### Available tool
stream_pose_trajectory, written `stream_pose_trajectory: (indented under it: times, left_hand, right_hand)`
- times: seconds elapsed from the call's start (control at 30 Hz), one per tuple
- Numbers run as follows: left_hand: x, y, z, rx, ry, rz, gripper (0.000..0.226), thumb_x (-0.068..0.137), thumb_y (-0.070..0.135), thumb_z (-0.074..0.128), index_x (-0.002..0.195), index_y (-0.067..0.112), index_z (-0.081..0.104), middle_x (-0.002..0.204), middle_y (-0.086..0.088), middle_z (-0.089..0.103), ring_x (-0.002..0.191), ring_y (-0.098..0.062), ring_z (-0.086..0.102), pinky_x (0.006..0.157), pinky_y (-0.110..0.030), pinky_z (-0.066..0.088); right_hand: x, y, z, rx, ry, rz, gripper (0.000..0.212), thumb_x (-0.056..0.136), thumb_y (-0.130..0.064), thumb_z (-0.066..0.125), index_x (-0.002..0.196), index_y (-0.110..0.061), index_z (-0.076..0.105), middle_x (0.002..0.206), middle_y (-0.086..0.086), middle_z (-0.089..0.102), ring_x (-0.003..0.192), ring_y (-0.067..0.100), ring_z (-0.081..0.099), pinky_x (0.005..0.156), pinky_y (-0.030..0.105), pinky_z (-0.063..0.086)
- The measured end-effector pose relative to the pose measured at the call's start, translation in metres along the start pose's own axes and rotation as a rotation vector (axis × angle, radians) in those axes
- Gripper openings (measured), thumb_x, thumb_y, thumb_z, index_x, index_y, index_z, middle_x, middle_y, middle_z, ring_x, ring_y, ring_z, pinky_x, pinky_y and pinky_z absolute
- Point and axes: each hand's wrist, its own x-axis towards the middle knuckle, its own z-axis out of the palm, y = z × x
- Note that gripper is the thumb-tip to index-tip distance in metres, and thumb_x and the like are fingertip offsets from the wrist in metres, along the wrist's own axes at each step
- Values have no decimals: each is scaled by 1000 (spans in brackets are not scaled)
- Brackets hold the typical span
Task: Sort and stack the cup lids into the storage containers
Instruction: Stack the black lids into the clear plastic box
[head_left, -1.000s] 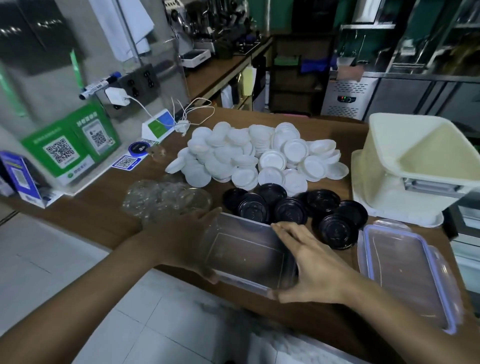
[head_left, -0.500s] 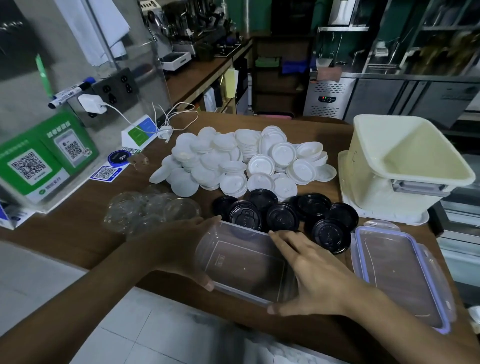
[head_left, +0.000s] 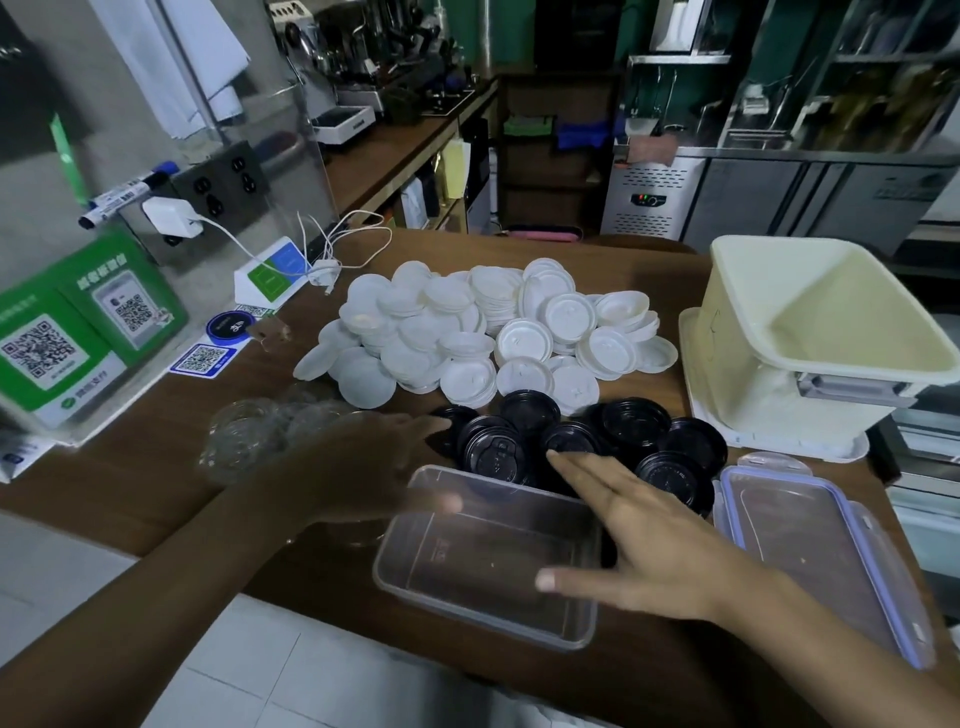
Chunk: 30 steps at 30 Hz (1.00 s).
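Since right hand opened, clear container released

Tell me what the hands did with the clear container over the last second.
Both hands let go of the clear container. The right hand opened, fingers straight, reaching over its right edge toward the black lids. The left hand, blurred, moved forward off the left side toward the same lids. The container stayed at the table's near edge; white lids, clear lids and cream bin kept their places.
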Motion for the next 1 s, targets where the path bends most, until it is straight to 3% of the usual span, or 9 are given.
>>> stream_pose_trajectory:
  times: [0.07, 0.13, 0.2, 0.27, 0.37, 0.43, 0.63, 0.87, 1.0]
  left_hand:
    - [8, 12, -22, -64, 39, 37, 73, 83, 75, 66, 144, 39, 53, 99, 10, 68, 73, 5, 53, 75, -27, 55]
    - [23, 16, -30, -54, 108, 137, 51, 91, 46, 75, 136, 22, 65, 80, 12, 60, 64, 2, 53, 66, -26, 53]
    - [38, 18, -33, -103, 142, 223, 38, 92, 32, 78, 127, 19, 71, 78, 10, 61, 62, -1, 52, 64, -24, 50]
    - [56, 17, -30, -106, 105, 234, 31, 94, 32, 76, 124, 23, 73, 84, 13, 62, 66, 0, 53, 65, -19, 44]
    - [83, 23, -24, -76, -4, 261, 30, 94, 40, 73, 123, 30, 71, 90, 15, 61, 80, -3, 56, 76, -30, 51]
    - [95, 27, -21, -20, -42, 309, 31, 93, 45, 73, 120, 31, 69, 90, 17, 54, 90, -9, 58, 78, -35, 52]
    - [112, 20, -15, 95, -11, 415, 23, 94, 42, 70, 113, 31, 69, 94, 15, 56, 95, -12, 60, 69, -30, 38]
    - [120, 10, -8, 43, -35, 446, 24, 99, 35, 64, 121, 28, 69, 107, 11, 65, 99, -13, 62, 69, -28, 36]
    - [124, 6, -4, -35, -43, 449, 17, 98, 31, 66, 114, 25, 71, 103, 11, 62, 93, -11, 60, 66, -25, 35]
  right_hand:
    - [14, 5, -4, 58, 58, 21, 97, 90, -78, 48, 165, -29, 12, 162, -17, 22, 149, -3, 19, 106, -3, 2]
    - [32, 12, -4, 93, 112, 52, 79, 98, -66, 49, 163, -30, 23, 158, -16, 32, 147, -1, 27, 105, -4, 8]
    - [48, 16, -4, 100, 141, 92, 68, 101, -56, 53, 160, -28, 33, 153, -13, 42, 142, 1, 33, 103, -4, 12]
    - [64, 20, -4, 96, 165, 125, 61, 100, -48, 60, 154, -25, 44, 144, -10, 54, 135, 5, 44, 105, 2, 24]
    - [86, 24, 3, 101, 212, 175, 47, 94, -39, 72, 136, -22, 62, 120, -7, 68, 116, 12, 61, 102, 26, 46]
    - [97, 26, 10, 100, 241, 223, 38, 88, -36, 78, 123, -23, 69, 110, -6, 72, 105, 15, 66, 94, 33, 52]
    - [113, 22, 19, 127, 269, 317, 31, 82, -28, 85, 108, -19, 71, 87, -7, 68, 79, 11, 61, 74, 26, 51]
    - [121, 16, 22, 145, 269, 386, 28, 79, -28, 86, 103, -21, 73, 80, -11, 67, 73, 7, 62, 71, 26, 53]
    - [122, 14, 26, 168, 279, 427, 31, 80, -27, 87, 107, -21, 74, 80, -12, 67, 71, 4, 62, 68, 13, 47]
